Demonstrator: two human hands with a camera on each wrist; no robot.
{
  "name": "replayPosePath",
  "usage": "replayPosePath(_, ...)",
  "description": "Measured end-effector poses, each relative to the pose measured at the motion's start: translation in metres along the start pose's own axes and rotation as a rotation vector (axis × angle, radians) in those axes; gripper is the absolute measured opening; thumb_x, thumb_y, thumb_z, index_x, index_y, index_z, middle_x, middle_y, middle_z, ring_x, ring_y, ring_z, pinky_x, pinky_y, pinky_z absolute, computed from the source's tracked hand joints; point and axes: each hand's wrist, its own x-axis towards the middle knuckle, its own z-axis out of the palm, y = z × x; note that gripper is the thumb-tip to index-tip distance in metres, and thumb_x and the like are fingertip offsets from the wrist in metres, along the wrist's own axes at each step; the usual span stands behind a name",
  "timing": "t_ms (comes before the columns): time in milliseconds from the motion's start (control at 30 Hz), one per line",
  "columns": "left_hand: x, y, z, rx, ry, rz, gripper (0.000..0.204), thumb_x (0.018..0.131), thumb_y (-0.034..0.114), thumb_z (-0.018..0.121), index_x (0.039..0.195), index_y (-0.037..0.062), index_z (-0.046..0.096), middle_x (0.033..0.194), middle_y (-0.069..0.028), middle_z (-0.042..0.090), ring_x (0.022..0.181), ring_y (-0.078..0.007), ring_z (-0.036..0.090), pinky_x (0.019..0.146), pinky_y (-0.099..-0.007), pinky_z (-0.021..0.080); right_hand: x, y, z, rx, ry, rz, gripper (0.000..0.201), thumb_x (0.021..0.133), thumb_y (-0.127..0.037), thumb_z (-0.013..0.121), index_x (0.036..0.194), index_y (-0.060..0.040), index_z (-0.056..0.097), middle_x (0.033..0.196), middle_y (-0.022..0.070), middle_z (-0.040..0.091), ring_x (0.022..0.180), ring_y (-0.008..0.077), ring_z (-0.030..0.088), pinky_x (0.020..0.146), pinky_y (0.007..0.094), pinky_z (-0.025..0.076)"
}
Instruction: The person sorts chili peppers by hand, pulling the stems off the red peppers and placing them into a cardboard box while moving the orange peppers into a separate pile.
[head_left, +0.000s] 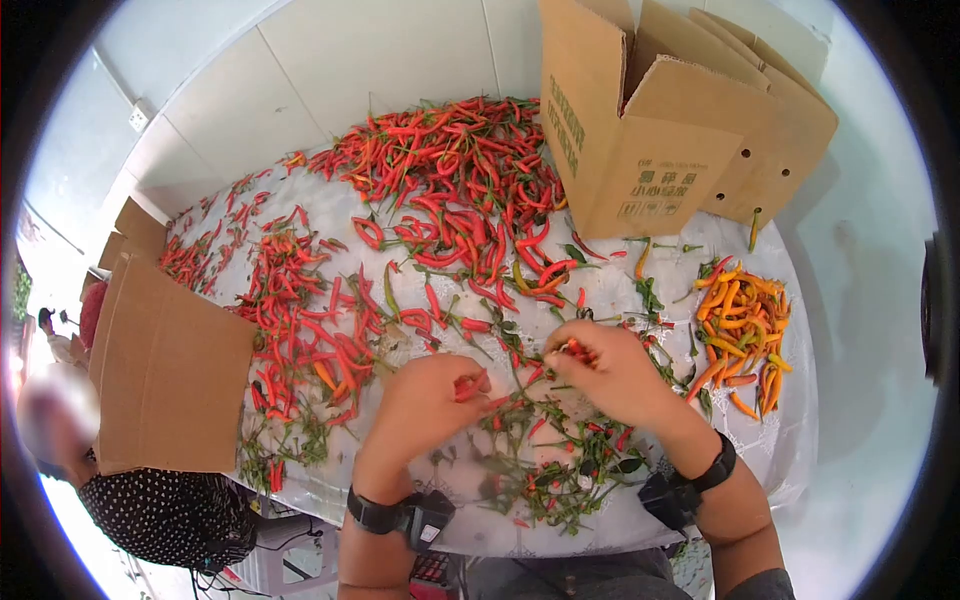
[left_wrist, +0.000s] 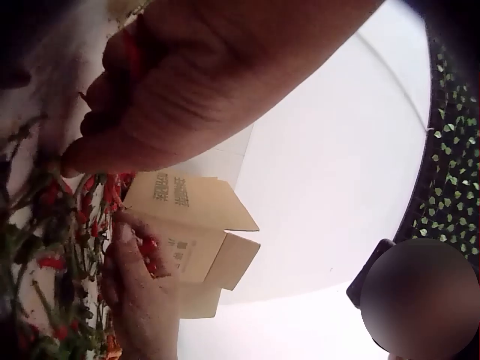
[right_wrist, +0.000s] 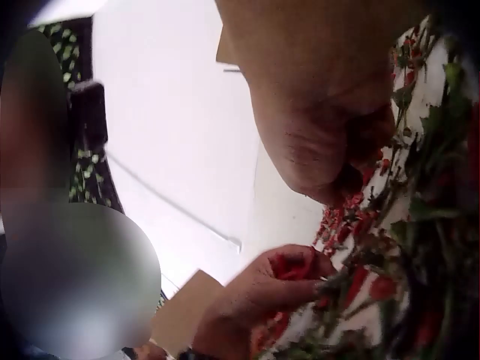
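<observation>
Left hand (head_left: 430, 395) and right hand (head_left: 610, 370): each curled around red chillies (head_left: 470, 385); pinch stems close, pull straight, over surface (head_left: 620, 290)

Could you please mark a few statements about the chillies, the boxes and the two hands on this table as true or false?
1. The left hand holds red chillies. True.
2. The right hand lies flat and empty on the table. False: its fingers pinch red chillies.
3. The orange chillies lie in their own pile on the person's right. True.
4. The open cardboard box at the far end is full of chillies. False: its inside is not visible.
5. Green stems lie scattered near the hands. True.
</observation>
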Motion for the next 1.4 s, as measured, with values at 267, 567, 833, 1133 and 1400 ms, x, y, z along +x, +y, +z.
replayPosePath(267, 0.0, 0.007, 0.005, 0.028, -0.052, 0.023, 0.02, 0.068, 0.018, 0.07, 0.081, 0.0042, 0.064, 0.069, -0.0145, 0.058, 0.066, -0.0307, 0.058, 0.059, -0.0363, 0.044, -0.007, -0.003, 0.009, -0.65, -0.205, -0.111, 0.011, 0.077, -0.016, 0.055, 0.086, -0.011, 0.057, 0.077, 0.0098, 0.059, 0.071, 0.0314, 0.06, 0.058, 0.043, 0.046)
replayPosePath(567, 0.0, 0.016, 0.01, 0.141, -0.177, 0.14, 0.022, 0.065, 0.019, 0.072, 0.078, 0.0041, 0.062, 0.066, -0.0131, 0.056, 0.063, -0.0299, 0.055, 0.057, -0.0363, 0.042, -0.014, -0.01, 0.001, -0.559, -0.158, 0.07, 0.017, 0.076, -0.019, 0.062, 0.087, -0.0064, 0.058, 0.075, 0.0132, 0.061, 0.073, 0.0338, 0.059, 0.062, 0.0431, 0.046)
replayPosePath(833, -0.003, 0.012, 0.002, -0.71, -0.057, -0.099, 0.016, 0.08, 0.017, 0.065, 0.076, 0.0038, 0.056, 0.062, 0.0003, 0.052, 0.059, -0.0077, 0.048, 0.055, -0.0242, 0.041, -0.013, -0.005, -0.026, -0.259, -0.053, 0.114, 0.023, 0.077, -0.021, 0.065, 0.084, -0.001, 0.056, 0.073, 0.0166, 0.058, 0.07, 0.0305, 0.059, 0.063, 0.0383, 0.045)
replayPosePath(1133, -0.005, 0.0, -0.011, -0.47, -0.171, 0.069, 0.015, 0.077, 0.013, 0.067, 0.082, 0.0014, 0.059, 0.067, -0.0025, 0.056, 0.058, -0.0115, 0.05, 0.054, -0.0254, 0.042, -0.01, -0.003, -0.037, 0.341, -0.089, 0.514, 0.015, 0.082, -0.014, 0.065, 0.085, -0.0013, 0.057, 0.068, -0.002, 0.052, 0.062, 0.0052, 0.044, 0.056, 0.0222, 0.039)
replayPosePath(1400, -0.008, 0.011, -0.002, 0.1, -0.225, 0.091, 0.025, 0.066, 0.02, 0.068, 0.081, 0.0013, 0.062, 0.071, -0.0173, 0.059, 0.069, -0.0345, 0.059, 0.059, -0.0403, 0.045, -0.006, -0.006, -0.035, 0.429, -0.041, 0.435, 0.009, 0.087, -0.01, 0.059, 0.091, -0.0022, 0.06, 0.065, -0.0063, 0.052, 0.052, 0.001, 0.04, 0.045, 0.0181, 0.032)
